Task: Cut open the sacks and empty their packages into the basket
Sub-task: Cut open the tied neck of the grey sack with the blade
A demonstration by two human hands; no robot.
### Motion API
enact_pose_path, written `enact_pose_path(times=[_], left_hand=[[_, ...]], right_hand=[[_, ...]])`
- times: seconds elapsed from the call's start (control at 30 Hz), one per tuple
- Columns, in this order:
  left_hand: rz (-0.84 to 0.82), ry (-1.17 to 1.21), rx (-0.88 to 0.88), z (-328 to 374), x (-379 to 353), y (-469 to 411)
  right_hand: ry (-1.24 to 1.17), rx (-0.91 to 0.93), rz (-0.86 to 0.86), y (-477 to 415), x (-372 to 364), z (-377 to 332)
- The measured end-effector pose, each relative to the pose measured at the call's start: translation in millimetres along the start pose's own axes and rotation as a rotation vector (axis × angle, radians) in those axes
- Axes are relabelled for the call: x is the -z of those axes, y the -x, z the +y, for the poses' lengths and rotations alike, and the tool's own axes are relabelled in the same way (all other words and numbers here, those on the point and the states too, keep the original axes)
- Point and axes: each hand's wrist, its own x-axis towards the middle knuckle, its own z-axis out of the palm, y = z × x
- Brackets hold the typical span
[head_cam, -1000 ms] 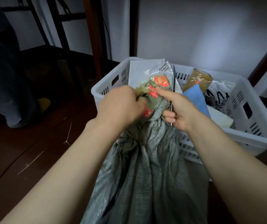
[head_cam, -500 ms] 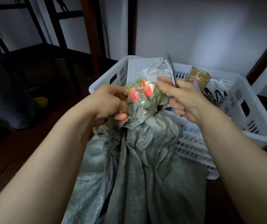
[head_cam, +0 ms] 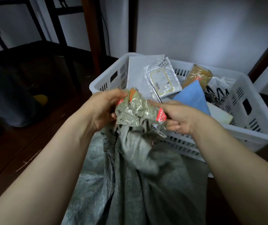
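The sack (head_cam: 138, 176) stood just before the basket (head_cam: 259, 132), its bunched neck (head_cam: 134, 111) raised between the left hand (head_cam: 100, 109), which gripped it from the left, and the right hand (head_cam: 178, 117) on its right. The right hand held a blade (head_cam: 157, 95) that pointed back over the basket's near rim. In the basket, a flat mailer (head_cam: 138, 70) leaned at the back left with a labelled pouch (head_cam: 162, 77) on it, and an envelope (head_cam: 193, 96) lay to their right.

Held both bare forearms out ahead, converging mid-view. Gripped the bunched neck of the sack (head_cam: 134, 111) with left hand (head_cam: 103, 109), thumb on top, fingers curled beneath. Held right hand (head_cam: 178, 116) opposite, forefinger (head_cam: 154, 102) laid straight against the same bundle, lower fingers folded round a thin metal tool (head_cam: 157, 95). Wrists roughly level, hands close together.
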Motion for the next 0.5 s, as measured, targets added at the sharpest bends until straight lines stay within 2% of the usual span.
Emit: enact_pose_path(times=[0.13, 0.23, 0.37, 0.5], left_hand=[[0.082, 0.059, -0.045, -0.1, 4.5, 0.1], [0.087, 0.0, -0.062, 3.3, 11.9, -1.1], [-0.116, -0.197, 0.019, 0.8, 12.3, -2.2], [-0.349, -0.513, 0.032, -0.3, 20.7, -0.3]], right_hand=[[-0.082, 0.153, 0.285, -9.2, 17.1, -10.8], [-0.096, 0.208, 0.441, -13.2, 35.1, -7.6], [-0.038, 0.222, 0.435, -14.8, 33.8, 1.6], [-0.001, 0.266, 0.382, -11.7, 38.8, 1.7]])
